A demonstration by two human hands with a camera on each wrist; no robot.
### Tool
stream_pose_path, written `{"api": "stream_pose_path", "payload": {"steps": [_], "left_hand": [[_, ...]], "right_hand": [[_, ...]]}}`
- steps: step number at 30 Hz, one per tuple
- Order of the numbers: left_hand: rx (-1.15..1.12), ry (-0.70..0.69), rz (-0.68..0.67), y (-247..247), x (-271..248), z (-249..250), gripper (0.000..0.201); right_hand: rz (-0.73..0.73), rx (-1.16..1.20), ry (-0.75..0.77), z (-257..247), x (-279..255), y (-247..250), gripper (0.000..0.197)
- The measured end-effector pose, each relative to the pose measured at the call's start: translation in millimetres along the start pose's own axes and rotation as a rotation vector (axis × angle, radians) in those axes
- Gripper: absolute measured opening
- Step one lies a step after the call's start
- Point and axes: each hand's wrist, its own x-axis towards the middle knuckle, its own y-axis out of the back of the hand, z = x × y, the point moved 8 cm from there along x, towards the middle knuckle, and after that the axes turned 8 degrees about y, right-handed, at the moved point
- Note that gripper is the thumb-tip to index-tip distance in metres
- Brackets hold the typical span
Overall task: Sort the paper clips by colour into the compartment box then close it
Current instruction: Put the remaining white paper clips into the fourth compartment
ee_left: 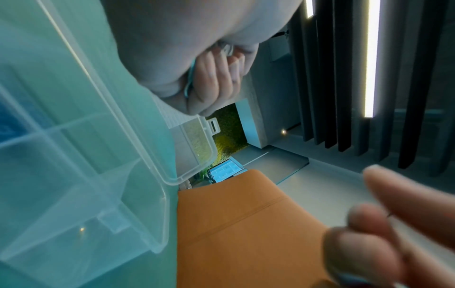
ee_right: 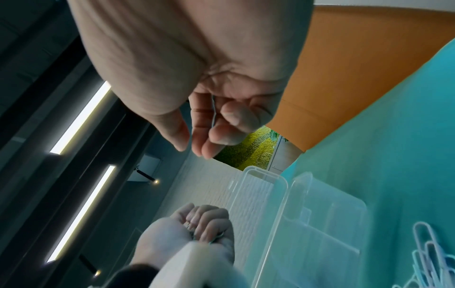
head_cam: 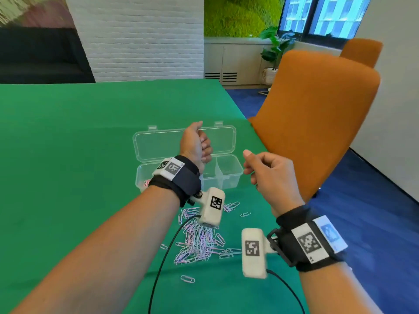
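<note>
Pink clips fill only the clear plastic box's left compartment; the pastel heap remains on the green worktop. Left grip clutches several clips; right grip pinches one.

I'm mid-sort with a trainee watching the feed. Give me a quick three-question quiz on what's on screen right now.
1. True or false: the lid of the compartment box is closed.
2. Where does the pile of paper clips lie? A) inside the box. B) on the green table, nearer the person than the box. C) on the orange chair.
3. Fill in: the left hand, raised over the box, has its fingers curled round ___.

Key
1. False: the lid stands open, tilted back behind the compartments.
2. B.
3. Paper clips: the left wrist view shows the held clips in the fist, one of them teal.
</note>
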Motion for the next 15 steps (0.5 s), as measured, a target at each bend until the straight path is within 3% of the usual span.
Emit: {"api": "stream_pose_path", "payload": {"steps": [8,15], "left_hand": [[-0.005,-0.103,0.214,13.7,36.0,-19.0,0.049],[0.012,-0.101,0.183,19.0,34.9,-26.7,0.056]], "right_hand": [[-0.033,-0.017,0.027,-0.3,-0.4,-1.9,0.037],[-0.038,-0.036,0.058,-2.4,-0.8,0.2,0.036]]}}
